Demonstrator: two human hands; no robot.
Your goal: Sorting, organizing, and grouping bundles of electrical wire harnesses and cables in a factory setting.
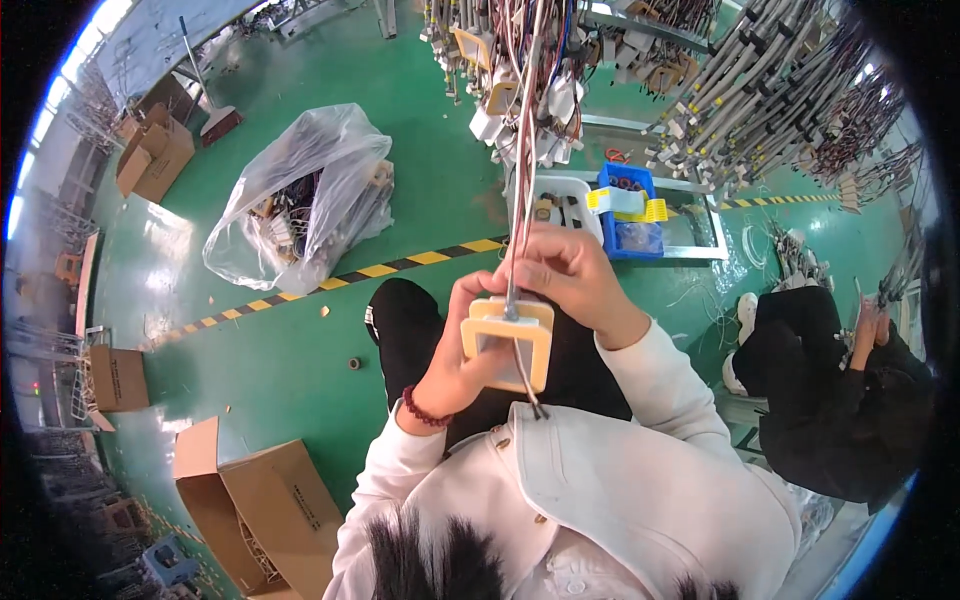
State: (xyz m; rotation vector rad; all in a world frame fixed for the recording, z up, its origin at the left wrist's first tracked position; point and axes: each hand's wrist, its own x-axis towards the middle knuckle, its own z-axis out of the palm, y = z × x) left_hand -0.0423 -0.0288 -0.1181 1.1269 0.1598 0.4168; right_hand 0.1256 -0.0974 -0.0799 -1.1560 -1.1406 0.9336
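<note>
In front of my chest is a square cream-yellow plastic frame [541, 362] with an open middle. My left hand [452, 362] grips it from the left, with fingers partly through and behind it. A bundle of thin wires [522, 150] hangs from above and passes through the grey piece at the frame's top edge. Its dark loose ends poke out below, near my jacket. Just above the frame, the fingers of my right hand [580, 285] are closed in a pinch around the wires.
Dense wire harnesses [760, 90] hang from a metal rack ahead and right. Below them stand a blue bin [632, 246] and a white tub [570, 186]. A clear plastic bag [330, 140] and a cardboard box [285, 500] lie left. Another person [840, 400] sits at right.
</note>
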